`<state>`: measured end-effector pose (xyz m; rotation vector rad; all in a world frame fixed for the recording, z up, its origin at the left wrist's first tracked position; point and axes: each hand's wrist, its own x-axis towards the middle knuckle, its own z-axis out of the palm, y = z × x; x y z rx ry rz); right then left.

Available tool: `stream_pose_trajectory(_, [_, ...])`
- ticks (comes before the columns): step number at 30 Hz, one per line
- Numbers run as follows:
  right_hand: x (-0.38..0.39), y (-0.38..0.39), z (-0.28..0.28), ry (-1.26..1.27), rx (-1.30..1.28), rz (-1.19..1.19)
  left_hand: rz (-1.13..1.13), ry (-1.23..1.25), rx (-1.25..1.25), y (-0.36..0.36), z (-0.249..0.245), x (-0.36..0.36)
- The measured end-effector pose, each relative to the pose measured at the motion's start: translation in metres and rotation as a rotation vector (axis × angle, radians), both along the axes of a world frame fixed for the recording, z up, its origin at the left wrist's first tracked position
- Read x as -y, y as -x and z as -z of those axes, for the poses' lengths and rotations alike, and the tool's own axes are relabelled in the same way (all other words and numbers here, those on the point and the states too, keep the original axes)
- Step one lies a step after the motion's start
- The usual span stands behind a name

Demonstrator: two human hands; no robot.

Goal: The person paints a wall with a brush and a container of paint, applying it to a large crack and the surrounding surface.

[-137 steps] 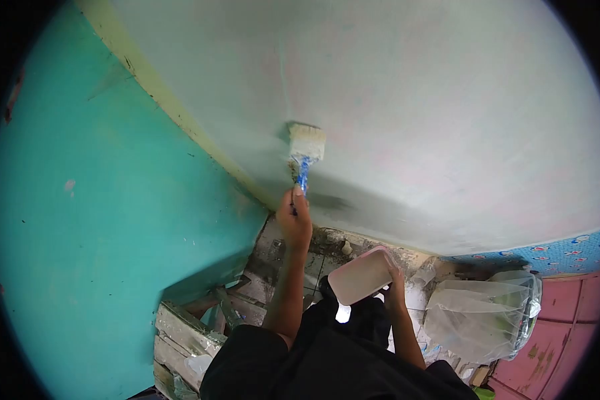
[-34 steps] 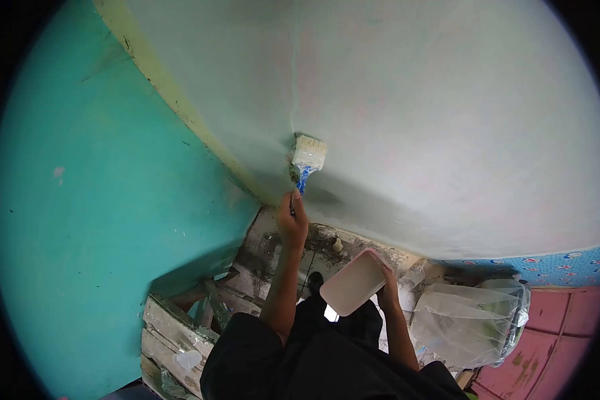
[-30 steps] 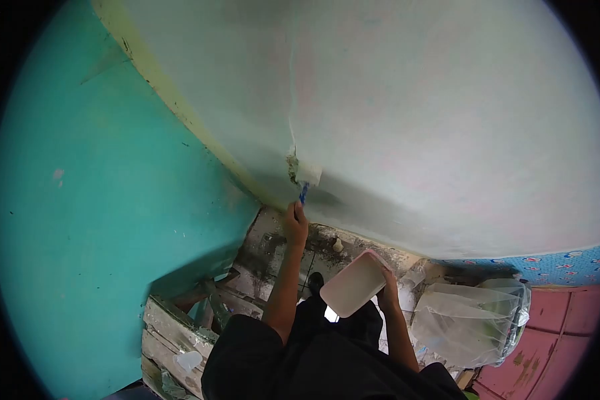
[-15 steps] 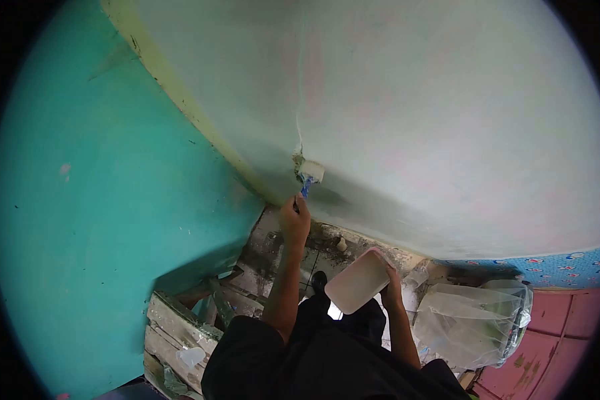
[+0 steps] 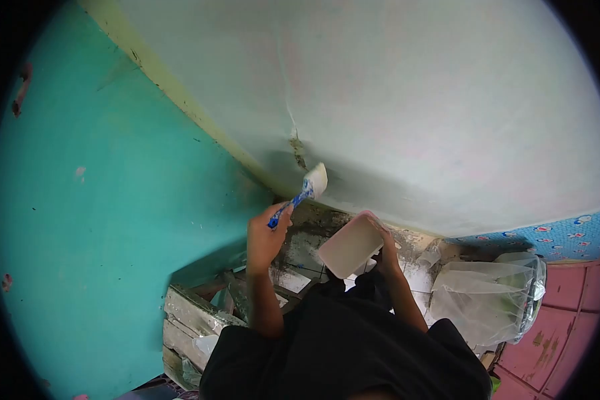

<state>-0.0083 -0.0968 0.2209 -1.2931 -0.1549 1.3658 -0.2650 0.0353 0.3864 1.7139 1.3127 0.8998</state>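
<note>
My left hand point(image 5: 265, 239) is closed around the blue handle of a paintbrush point(image 5: 315, 181). Its bristle end is coated white and points up and to the right, just below a crumbled, cracked patch point(image 5: 297, 152) in the wall. With my right hand point(image 5: 389, 256) I grip the right side of a pinkish rectangular tub point(image 5: 349, 248), which holds a whitish liquid. The tub is in front of my body, lower than the brush and to its right.
A pale wall point(image 5: 433, 120) rises ahead, meeting a turquoise wall point(image 5: 113, 220) at the left corner. Worn wooden furniture point(image 5: 192, 319) stands low on the left. A plastic-covered container point(image 5: 480, 293) sits on the right beside pink panels point(image 5: 540, 333).
The brush has come off the cracked patch, and my left hand has moved left and down, tilting the brush. My right hand has raised the tub toward the wall.
</note>
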Motion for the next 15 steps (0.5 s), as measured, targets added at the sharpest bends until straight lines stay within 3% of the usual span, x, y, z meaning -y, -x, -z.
stream_pose_trajectory(6, [-0.003,0.006,-0.011,0.044,0.055,-0.017,-0.063,0.108,0.08,-0.002,-0.001,0.022])
stream_pose_trajectory(9, [-0.001,0.01,-0.006,0.011,0.023,-0.023,-0.031,-0.113,0.005,-0.011,0.006,0.024])
stream_pose_trajectory(12, [-0.006,0.018,-0.021,-0.007,-0.004,-0.023,0.013,-0.143,0.006,-0.022,0.005,0.027])
stream_pose_trajectory(15, [-0.007,0.021,-0.015,-0.075,-0.026,-0.059,0.176,-0.422,-0.184,-0.027,0.015,0.022])
